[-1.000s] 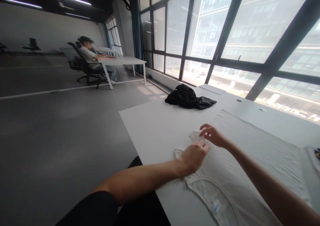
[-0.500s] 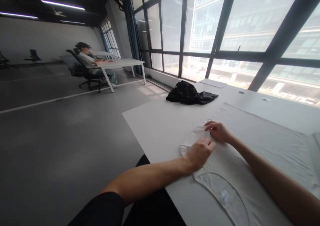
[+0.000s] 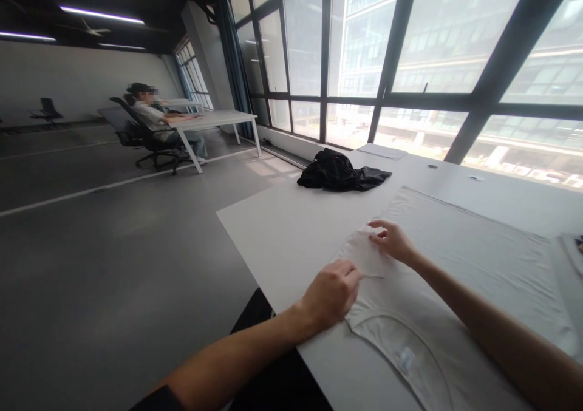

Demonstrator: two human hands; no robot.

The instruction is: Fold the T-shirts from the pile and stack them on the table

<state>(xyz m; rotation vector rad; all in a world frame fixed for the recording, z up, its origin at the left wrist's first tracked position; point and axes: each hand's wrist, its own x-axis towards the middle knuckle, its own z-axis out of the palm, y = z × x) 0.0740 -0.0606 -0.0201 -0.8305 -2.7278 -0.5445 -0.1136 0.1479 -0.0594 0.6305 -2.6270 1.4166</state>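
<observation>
My left hand [image 3: 331, 292] is bunched tight, fingers pinching a bit of the white T-shirt [image 3: 473, 259] near the sleeve edge; a thin raised crease runs from my fingertips across the cloth. My right hand [image 3: 395, 241] is farther up the same part of the shirt, fingers loosely curved with a gap between them. I can't tell whether those tips press the fabric or sit just above it.

The shirt lies spread flat on the white desk [image 3: 266, 232], hem toward the windows [image 3: 353, 47] and neckline [image 3: 412, 332] toward me. Inside the neck opening I can see a small pale label [image 3: 406, 358]. Fine wrinkles run over the body of the shirt, mostly on the side away from my left hand.

Past my hands, near the far edge, a black garment [image 3: 337, 171] lies crumpled in a heap, and beyond it a flat white sheet [image 3: 381, 150]. A dark oval grommet [image 3: 432, 167] is set in the desktop on that side too. At the right edge of my view, part of another pale item lies near the shirt, too cut off to name.

Across the room a person [image 3: 152, 116] sits in a black office chair [image 3: 157, 150], forearms on another white table [image 3: 218, 118].
</observation>
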